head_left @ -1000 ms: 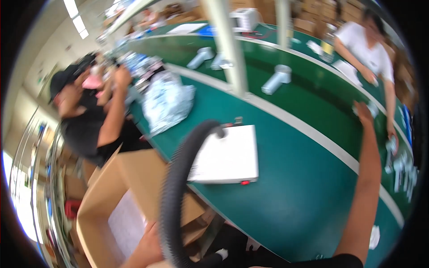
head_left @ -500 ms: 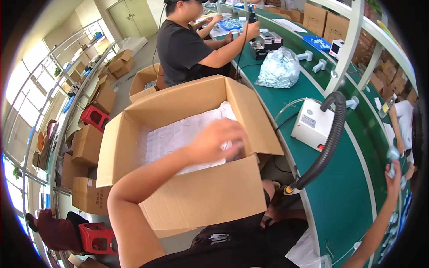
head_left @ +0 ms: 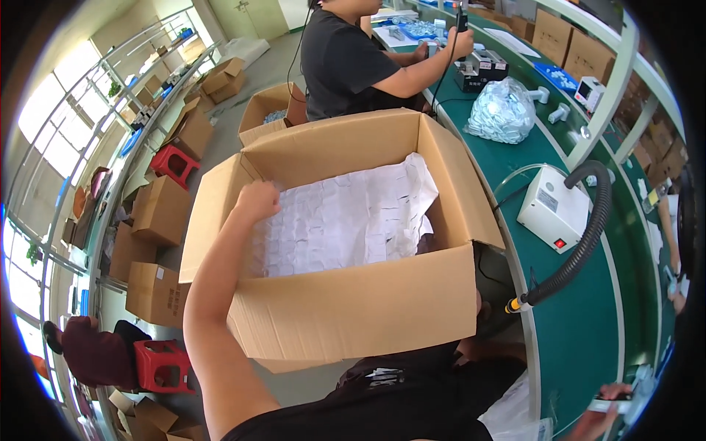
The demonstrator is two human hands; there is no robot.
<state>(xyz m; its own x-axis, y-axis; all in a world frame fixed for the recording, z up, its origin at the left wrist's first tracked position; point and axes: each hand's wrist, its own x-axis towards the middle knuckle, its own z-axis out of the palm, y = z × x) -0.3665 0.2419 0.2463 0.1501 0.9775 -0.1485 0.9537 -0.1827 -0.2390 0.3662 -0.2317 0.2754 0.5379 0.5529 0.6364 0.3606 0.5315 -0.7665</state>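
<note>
In front of me stands an open cardboard box (head_left: 353, 309), with a wrinkled white paper sheet (head_left: 338, 213) spread over what is inside. My left hand (head_left: 257, 201) is closed in a fist at the sheet's left edge, near the box's left wall. Whatever its fingers grip, if anything, is hidden. Far to the lower right, my right hand (head_left: 604, 411) is curled around a pale blue-white plastic part (head_left: 612, 404), partly blurred. More pale blue parts (head_left: 646, 386) lie beside that hand.
A green workbench (head_left: 573, 316) curves along my right, bearing a white machine (head_left: 553, 208) with a black hose (head_left: 581, 261) and a bag of pale parts (head_left: 502, 110). A person in black (head_left: 346, 59) works ahead. Cartons (head_left: 158, 209) and a red stool (head_left: 162, 365) stand left.
My left hand has moved from the right part of the box to its left side. My right hand has come down toward the lower right with the pale part. The view has shifted.
</note>
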